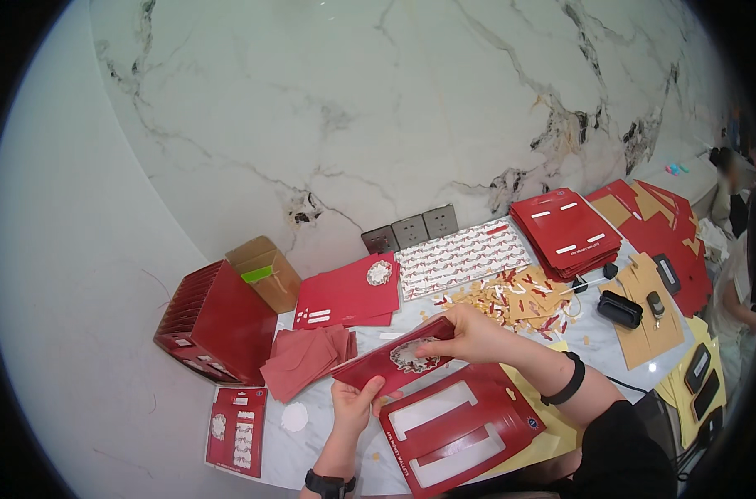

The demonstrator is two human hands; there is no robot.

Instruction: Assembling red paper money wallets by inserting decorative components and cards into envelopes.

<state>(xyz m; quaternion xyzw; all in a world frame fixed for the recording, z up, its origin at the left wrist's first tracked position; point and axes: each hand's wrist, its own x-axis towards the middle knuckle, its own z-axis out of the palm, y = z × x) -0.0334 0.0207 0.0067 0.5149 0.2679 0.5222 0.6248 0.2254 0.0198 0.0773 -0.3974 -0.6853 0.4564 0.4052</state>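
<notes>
My left hand (354, 407) pinches the lower left part of a red card or envelope (382, 359), which is tilted above the table. My right hand (476, 334) grips its upper right end, fingertips by a round, lacy white-and-silver decoration (413, 356) on its face. Whether it is one piece or several together I cannot tell. Beneath my hands lies a red cardboard sleeve (457, 443) with two long cut-out windows. To the left are a fanned pile of red envelopes (307, 358) and a white scalloped paper disc (295, 417).
A red box of packed sleeves (220, 320) and a brown carton (265, 274) stand at left. Behind lie flat red cards (349, 293), a patterned white sheet (461, 259) and paper scraps (511, 299). A red stack (565, 231), black case (620, 309) and phones (698, 368) are at right.
</notes>
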